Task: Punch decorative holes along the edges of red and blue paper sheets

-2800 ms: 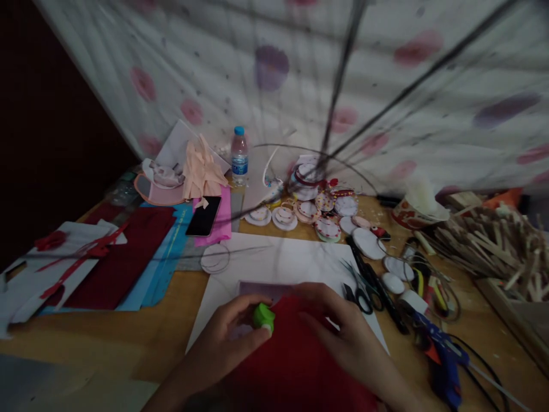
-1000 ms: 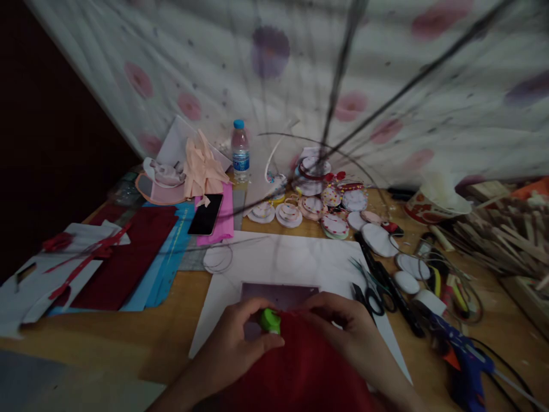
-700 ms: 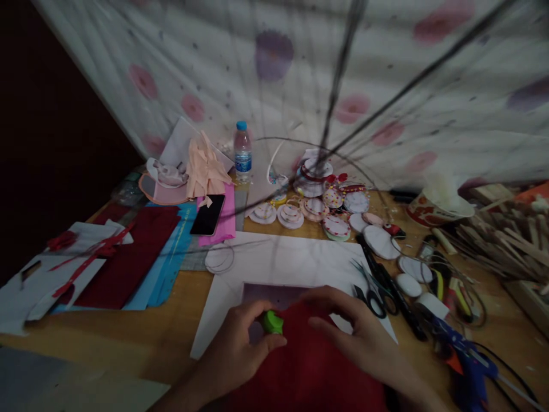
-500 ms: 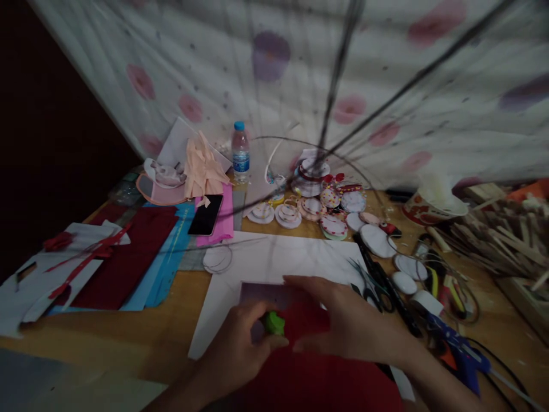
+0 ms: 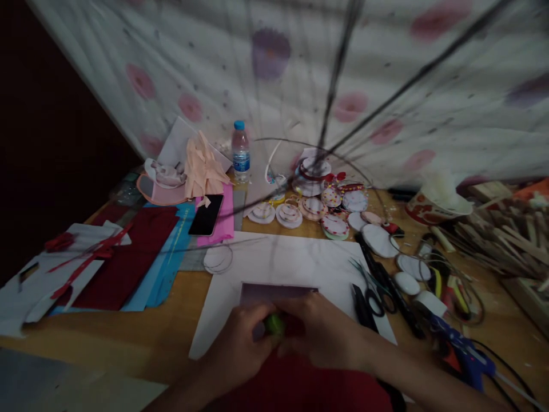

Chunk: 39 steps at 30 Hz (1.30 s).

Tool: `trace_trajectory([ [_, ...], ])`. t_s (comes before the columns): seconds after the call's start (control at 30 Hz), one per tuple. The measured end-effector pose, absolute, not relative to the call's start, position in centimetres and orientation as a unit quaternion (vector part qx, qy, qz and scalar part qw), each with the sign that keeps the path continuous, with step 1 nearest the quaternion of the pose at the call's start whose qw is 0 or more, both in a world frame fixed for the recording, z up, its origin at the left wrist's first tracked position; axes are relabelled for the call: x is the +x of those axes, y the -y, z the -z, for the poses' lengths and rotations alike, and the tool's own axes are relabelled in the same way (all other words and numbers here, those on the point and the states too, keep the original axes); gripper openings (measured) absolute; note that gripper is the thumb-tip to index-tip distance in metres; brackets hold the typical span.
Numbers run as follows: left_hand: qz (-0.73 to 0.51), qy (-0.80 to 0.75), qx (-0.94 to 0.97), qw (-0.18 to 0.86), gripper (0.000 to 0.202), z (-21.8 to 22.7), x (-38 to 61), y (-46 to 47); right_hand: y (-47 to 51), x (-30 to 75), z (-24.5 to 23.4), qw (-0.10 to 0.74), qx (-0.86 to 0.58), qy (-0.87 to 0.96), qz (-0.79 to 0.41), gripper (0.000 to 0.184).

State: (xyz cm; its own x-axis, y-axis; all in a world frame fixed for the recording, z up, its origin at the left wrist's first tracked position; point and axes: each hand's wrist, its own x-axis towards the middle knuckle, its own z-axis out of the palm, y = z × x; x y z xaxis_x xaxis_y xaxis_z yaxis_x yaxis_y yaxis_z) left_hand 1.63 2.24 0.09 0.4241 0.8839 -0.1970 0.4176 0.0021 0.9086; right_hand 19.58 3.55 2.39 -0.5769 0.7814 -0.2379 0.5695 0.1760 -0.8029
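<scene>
My left hand (image 5: 240,346) is closed around a small green punch (image 5: 273,324) at the near edge of a red sheet (image 5: 309,383). My right hand (image 5: 321,335) lies over the same spot, its fingers curled and pressed against the punch and the red sheet's edge. Both hands rest on a large white sheet (image 5: 295,263), just in front of a small purple card (image 5: 274,292). What lies under my right fingers is hidden.
Black scissors (image 5: 371,294) and a blue glue gun (image 5: 465,352) lie to the right. Round decorated discs (image 5: 326,206), a water bottle (image 5: 241,146) and a phone (image 5: 206,214) sit further back. Dark red and blue sheets (image 5: 137,252) cover the left; wooden sticks (image 5: 501,240) pile at the right.
My right hand has moved left from the red sheet onto the green punch, now meeting my left hand. My left hand has kept its hold on the punch.
</scene>
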Motion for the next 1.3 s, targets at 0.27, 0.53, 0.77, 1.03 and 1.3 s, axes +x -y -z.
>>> trace_trajectory([
  [0.27, -0.191, -0.510, 0.658, 0.520, 0.038, -0.6, 0.8, -2.9, -3.5, 22.7, -2.2, 0.112, -0.505, 0.735, -0.437, 0.008],
  [0.53, -0.142, -0.447, 0.794, 0.387, 0.048, -0.4, -0.7, -3.5, -2.2, 23.9, -1.9, 0.161, -0.523, 0.702, -0.456, 0.019],
  [0.77, -0.232, -0.491, 0.571, 0.616, 0.035, -1.4, -0.7, -4.3, -1.7, 23.4, -2.4, 0.191, -0.532, 0.682, -0.465, 0.019],
  [1.03, -0.257, -0.442, 0.408, 0.757, 0.034, -1.2, -1.0, -4.1, -1.7, 22.5, -3.2, 0.224, -0.534, 0.697, -0.422, 0.017],
  [1.3, -0.231, -0.492, 0.468, 0.697, 0.039, -1.6, -0.5, -3.9, -1.6, 22.2, -3.5, 0.209, -0.550, 0.703, -0.401, 0.019],
])
